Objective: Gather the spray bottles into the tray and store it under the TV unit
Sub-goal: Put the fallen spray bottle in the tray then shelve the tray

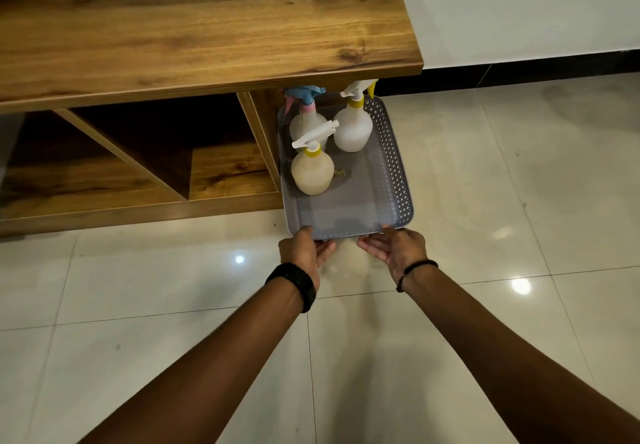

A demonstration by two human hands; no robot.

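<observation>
While our left hand and right hand grip the tray's near edge, 3 spray bottles stand inside, half under the TV unit.

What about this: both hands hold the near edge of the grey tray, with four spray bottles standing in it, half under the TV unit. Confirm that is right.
Not quite: the head view shows three spray bottles, not four: a blue-and-pink-topped bottle and two yellow-collared bottles. The rest stands: left hand and right hand hold the near edge of the grey tray, half under the TV unit.
</observation>
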